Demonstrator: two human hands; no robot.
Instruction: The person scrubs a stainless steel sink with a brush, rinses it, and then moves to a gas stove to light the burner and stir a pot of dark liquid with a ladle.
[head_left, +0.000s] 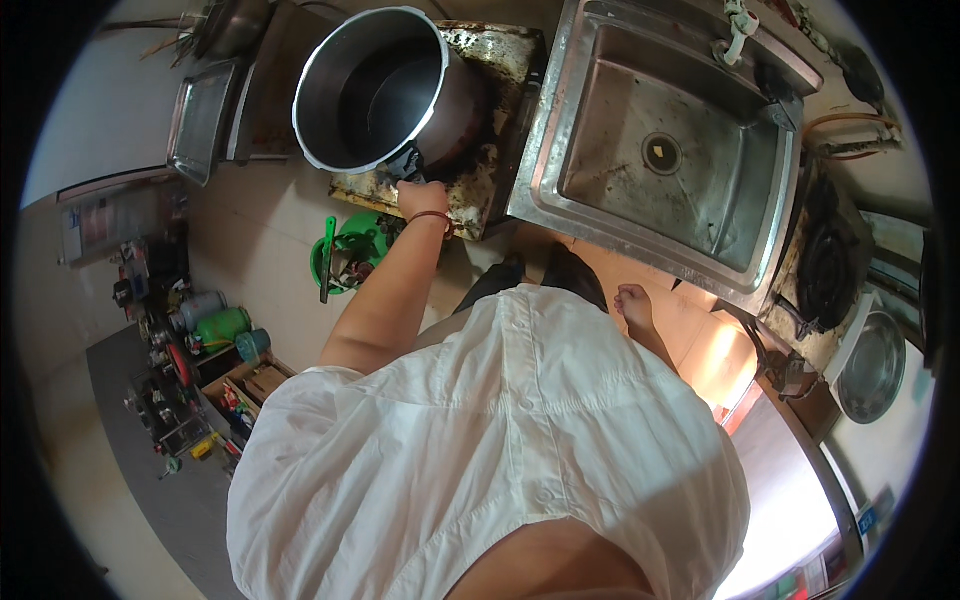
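Observation:
My left hand (423, 201) is wrapped around the black handle (406, 160) of a large, deep metal pot (459, 112). The pot has no lid and leans toward the left over a stained, rusty stove top (480, 196). Its inside is dark, and I cannot tell whether there is liquid at the bottom. My right hand (634, 303) hangs beside my body with its fingers curled in and nothing visible in it. The near edge of a stainless steel sink (637, 251) lies just beyond that hand.
A faucet (741, 34) rises at the sink's back. A green bucket (318, 262) with scraps and a green-handled tool (328, 247) stands on the floor below my left arm. Right of the sink is a black gas burner (825, 255); a metal basin (871, 367) sits nearer. Gas cylinders (223, 328) stand far left.

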